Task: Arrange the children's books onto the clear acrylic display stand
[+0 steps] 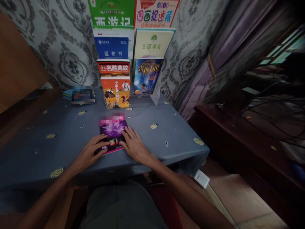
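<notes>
A purple and pink paperback book [113,128] lies on the table in front of me, its cover facing up and its top strip blurred out. My left hand [94,148] rests at the book's left edge, fingers stretched out over the cover. On the opposite side, my right hand [134,144] lies with spread fingers along the right edge. Both hands touch the book without gripping it, and it stays flat on the cloth.
Behind the book stands a clear rack [156,97] with several upright books, among them an orange book [116,92] and a blue book [147,76]. A small stack of books [82,95] lies at the left. The patterned tablecloth [152,140] covers the table; a dark red cabinet [228,133] stands right.
</notes>
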Demonstrator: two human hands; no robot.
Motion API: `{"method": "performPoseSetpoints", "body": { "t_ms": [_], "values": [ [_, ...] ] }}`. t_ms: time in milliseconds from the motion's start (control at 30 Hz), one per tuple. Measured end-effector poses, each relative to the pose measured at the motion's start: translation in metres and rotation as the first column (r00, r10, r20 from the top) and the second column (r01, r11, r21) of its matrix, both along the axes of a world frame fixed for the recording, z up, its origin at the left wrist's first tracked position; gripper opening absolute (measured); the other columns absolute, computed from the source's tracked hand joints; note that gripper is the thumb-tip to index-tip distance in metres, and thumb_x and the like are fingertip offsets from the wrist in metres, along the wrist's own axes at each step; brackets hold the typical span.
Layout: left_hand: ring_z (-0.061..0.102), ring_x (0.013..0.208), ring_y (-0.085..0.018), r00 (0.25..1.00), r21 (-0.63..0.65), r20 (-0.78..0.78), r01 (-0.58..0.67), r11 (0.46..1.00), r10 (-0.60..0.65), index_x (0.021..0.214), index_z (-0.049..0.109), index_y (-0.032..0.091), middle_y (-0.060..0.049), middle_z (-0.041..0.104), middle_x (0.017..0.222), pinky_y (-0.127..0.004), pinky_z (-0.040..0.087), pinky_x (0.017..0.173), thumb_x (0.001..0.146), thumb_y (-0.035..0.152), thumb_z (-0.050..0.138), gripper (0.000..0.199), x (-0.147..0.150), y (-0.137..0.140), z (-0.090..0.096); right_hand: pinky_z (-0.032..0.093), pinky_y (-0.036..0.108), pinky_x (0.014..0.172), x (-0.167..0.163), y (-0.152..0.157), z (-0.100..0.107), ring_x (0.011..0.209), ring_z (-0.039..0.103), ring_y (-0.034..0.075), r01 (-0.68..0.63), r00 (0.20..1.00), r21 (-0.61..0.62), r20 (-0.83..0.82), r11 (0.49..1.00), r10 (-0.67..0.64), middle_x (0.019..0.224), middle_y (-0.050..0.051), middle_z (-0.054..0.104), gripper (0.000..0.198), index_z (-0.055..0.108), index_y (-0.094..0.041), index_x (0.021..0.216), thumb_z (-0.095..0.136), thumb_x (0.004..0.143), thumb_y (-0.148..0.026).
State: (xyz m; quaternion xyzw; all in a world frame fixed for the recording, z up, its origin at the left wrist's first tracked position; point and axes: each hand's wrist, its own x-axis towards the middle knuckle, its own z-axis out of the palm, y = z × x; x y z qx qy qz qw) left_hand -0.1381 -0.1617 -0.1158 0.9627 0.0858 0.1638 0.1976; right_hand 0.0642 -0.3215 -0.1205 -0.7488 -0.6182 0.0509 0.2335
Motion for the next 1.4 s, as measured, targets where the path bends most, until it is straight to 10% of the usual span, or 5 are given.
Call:
{"method": "performPoseSetpoints", "body": {
  "t_ms": [333,1400],
  "values": [
    [0.05,0.136,-0.029,0.977,-0.005,-0.01,-0.213,0.977,0.213,0.129,0.063,0.026,-0.01,0.054,0.147,-0.053,0.039,0.115,0.101,0.048,0.04,0.043,0.002,-0.003,-0.001,0.026,0.054,0.122,0.0,-0.001,0.004,0.152,0.025,0.033,-0.016,1.0,-0.043,0.017,0.999,0.017,0.159,0.024,0.035,0.053,0.044,-0.007,0.148,0.045,0.103,-0.035],
    [0.046,0.14,-0.031,0.96,0.081,-0.036,-0.273,0.959,0.276,0.14,0.056,0.024,-0.014,0.048,0.153,-0.051,0.039,0.114,0.099,0.051,0.04,0.051,0.008,0.005,-0.015,0.027,0.058,0.12,-0.005,0.019,0.019,0.147,0.037,0.035,-0.056,0.989,-0.093,0.129,0.994,0.068,0.151,0.024,0.048,0.046,0.054,-0.009,0.138,0.049,0.101,-0.035]
  ]
}}
